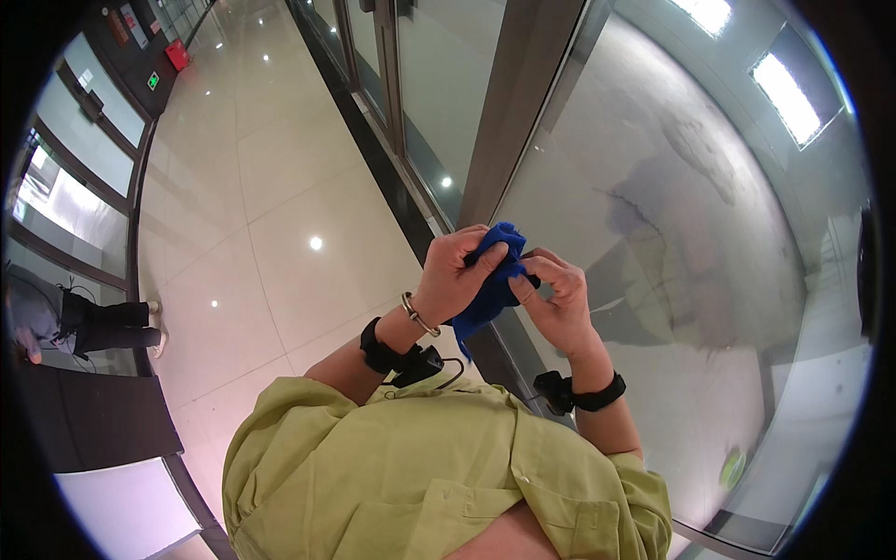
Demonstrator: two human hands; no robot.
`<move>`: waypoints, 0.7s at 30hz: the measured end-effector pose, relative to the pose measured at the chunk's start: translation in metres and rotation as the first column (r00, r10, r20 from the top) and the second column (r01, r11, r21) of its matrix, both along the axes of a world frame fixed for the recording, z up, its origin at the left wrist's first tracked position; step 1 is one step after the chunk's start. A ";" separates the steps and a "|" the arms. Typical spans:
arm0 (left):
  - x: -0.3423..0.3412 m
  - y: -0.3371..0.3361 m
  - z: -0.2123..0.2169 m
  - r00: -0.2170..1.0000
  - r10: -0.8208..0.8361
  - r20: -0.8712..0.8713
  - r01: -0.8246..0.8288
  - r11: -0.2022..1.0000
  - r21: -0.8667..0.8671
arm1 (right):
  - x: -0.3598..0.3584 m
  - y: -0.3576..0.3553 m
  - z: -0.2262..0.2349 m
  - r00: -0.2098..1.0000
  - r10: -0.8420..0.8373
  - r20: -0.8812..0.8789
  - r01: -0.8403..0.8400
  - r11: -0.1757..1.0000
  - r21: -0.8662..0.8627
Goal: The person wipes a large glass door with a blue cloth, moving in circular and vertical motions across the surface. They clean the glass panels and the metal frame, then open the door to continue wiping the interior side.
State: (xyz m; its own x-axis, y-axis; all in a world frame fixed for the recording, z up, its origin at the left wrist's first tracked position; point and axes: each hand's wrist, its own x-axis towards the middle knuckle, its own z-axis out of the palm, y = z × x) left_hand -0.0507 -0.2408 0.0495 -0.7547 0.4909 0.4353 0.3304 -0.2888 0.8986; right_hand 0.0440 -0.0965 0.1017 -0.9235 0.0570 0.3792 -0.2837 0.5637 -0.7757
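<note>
A glass wall (653, 233) fills the right, with a glossy tiled floor (271, 187) to the left and a metal frame post (509, 112) between them. Before the post, the left hand (457, 275) and right hand (558, 303) both pinch a bunched blue cloth (493, 280), fingers closed on it.

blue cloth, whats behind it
Behind the blue cloth, held bunched in the left hand and right hand, stands a glass panel and its metal frame. The cloth's folded inside is hidden.
</note>
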 end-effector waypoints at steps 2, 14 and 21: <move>-0.001 0.000 0.007 0.999 0.009 -0.039 -0.009 1.000 0.015 | 0.000 -0.001 -0.002 1.000 -0.008 -0.028 0.008 1.000 -0.024; -0.005 -0.009 0.012 0.999 -0.008 -0.034 0.005 0.996 -0.085 | 0.004 0.003 0.007 0.994 0.048 0.095 -0.034 0.988 -0.149; 0.000 -0.005 -0.001 0.998 0.055 0.041 -0.053 0.997 -0.057 | 0.003 0.001 -0.001 0.992 -0.125 0.018 0.121 0.984 0.128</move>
State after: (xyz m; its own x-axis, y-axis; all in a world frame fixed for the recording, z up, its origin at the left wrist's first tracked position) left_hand -0.0507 -0.2459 0.0484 -0.7979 0.4715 0.3755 0.3058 -0.2201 0.9263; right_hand 0.0474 -0.0950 0.1004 -0.9218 0.1240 0.3672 -0.1873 0.6869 -0.7022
